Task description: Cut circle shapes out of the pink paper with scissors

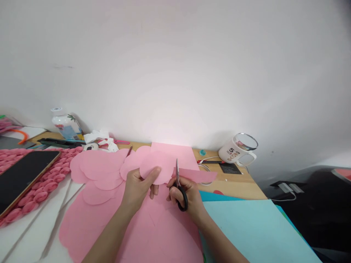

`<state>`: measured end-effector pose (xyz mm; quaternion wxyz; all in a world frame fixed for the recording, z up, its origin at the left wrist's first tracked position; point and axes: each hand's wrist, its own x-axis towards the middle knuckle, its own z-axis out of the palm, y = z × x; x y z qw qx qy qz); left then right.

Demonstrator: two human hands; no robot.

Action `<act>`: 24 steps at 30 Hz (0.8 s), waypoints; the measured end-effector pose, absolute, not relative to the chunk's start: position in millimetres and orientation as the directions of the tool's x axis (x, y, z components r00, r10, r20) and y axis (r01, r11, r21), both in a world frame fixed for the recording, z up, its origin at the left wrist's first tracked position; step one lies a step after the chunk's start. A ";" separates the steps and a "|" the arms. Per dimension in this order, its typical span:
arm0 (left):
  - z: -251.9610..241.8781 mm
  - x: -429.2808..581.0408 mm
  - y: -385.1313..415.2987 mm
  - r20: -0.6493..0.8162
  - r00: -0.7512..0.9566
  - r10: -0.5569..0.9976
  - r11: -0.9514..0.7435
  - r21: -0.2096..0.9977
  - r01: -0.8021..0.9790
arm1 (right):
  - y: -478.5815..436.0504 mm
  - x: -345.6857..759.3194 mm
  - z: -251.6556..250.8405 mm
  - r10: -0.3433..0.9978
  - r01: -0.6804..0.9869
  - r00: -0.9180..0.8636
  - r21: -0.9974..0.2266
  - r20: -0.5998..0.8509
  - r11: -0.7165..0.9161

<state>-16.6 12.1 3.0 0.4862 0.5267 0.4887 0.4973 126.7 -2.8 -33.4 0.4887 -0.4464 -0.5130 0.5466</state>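
Note:
My left hand (142, 184) pinches a rounded pink paper cutout (156, 162), thumb on top and fingers beneath. In my right hand (186, 193) is a pair of scissors (177, 175) with black handles, blades pointing up and seemingly together. Behind the right fingers lies a pink paper strip (201, 176); whether they also touch it I cannot tell. Under both hands spreads a large pink sheet (159, 233). More pink paper cutouts (101, 164) with scalloped edges overlap to the left of my left hand. A flat pink sheet (175, 153) rests against the wall.
On the left a phone (27, 175) lies on a bumpy pink mat (38, 197). Along the wall are a white bottle (64, 124), crumpled tissues (98, 137) and a white mug (237, 149). Light blue paper (249, 230) covers the right side, by the desk's edge.

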 end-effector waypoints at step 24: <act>-16.6 -24.5 30.7 0.110 -0.168 0.980 -0.148 0.961 -0.236 | -3.1 124.5 -30.5 0.997 -0.124 -0.076 -0.992 0.020 0.011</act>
